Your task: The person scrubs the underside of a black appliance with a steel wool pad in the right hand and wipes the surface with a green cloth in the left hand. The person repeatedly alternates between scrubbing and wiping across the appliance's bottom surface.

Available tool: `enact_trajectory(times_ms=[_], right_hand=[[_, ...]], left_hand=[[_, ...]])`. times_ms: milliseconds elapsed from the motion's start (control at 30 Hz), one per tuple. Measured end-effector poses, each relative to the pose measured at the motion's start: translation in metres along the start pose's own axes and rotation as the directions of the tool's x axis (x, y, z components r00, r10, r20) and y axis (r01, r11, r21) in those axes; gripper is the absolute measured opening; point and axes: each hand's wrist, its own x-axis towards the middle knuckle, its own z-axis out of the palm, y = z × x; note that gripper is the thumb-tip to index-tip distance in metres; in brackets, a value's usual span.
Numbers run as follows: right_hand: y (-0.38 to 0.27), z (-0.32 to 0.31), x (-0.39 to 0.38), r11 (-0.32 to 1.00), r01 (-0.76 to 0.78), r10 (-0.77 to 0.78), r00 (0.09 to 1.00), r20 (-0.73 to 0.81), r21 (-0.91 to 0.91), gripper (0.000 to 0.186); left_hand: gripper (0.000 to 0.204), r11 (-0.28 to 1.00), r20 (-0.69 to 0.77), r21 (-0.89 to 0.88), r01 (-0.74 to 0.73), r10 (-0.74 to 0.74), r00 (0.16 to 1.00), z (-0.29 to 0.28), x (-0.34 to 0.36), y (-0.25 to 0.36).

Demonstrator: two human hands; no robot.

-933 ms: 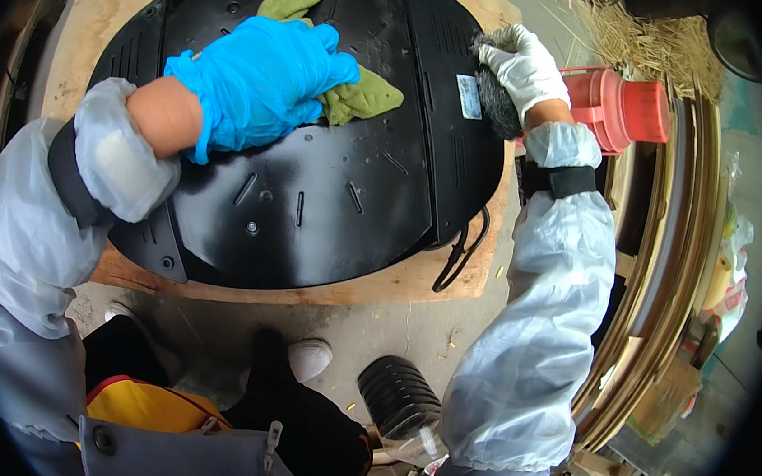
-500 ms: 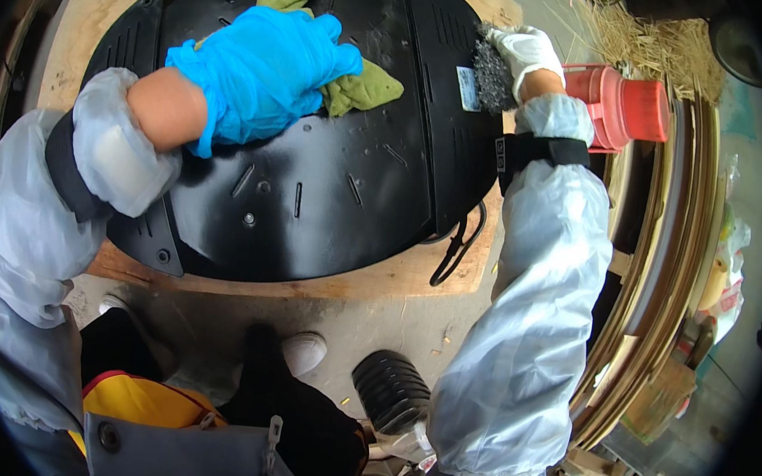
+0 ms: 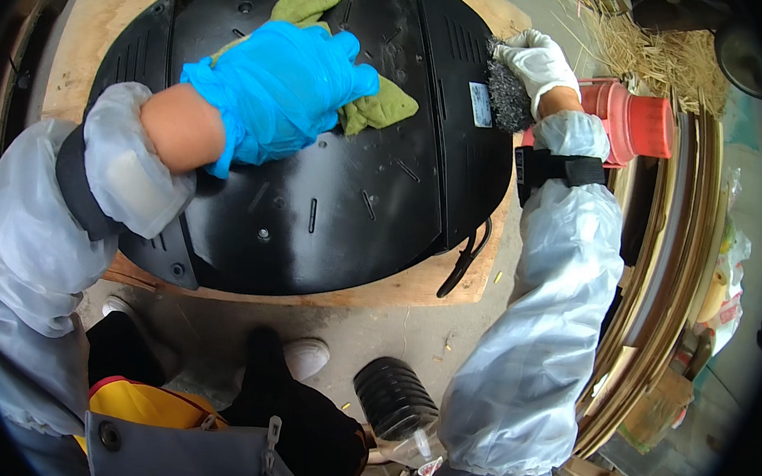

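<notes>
Gripping a grey scouring pad [image 3: 508, 102], the white-gloved right hand [image 3: 538, 66] has its fingers curled closed beside the right rim of the black cover [image 3: 339, 203]. The pad lies left of and below those fingers, long axis nearly vertical in view, just right of the pale label [image 3: 480, 104]; the right hand is the nearer to that label. The blue-gloved left hand [image 3: 283, 89], over the cover, has its fingers bent closed on a green cloth [image 3: 385, 109]. Hidden: the cloth's middle and most fingertips. Pad-to-rim contact cannot be confirmed; the cover's top edge is cut off.
</notes>
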Motion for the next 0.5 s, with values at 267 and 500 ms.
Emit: enact_trajectory(times_ms=[267, 500], right_hand=[[0.005, 0.000, 0.009, 0.935, -0.061, 0.059, 0.998, 0.015, 0.348, 0.012], [-0.021, 0.012, 0.050, 0.964, 0.231, -0.230, 0.973, 0.026, -0.129, 0.020]], left_hand=[[0.032, 1.000, 0.058, 0.006, 0.021, -0.021, 0.998, 0.003, 0.000, 0.009], [0.030, 1.000, 0.070, -0.001, 0.014, -0.014, 0.997, 0.003, 0.001, 0.006]])
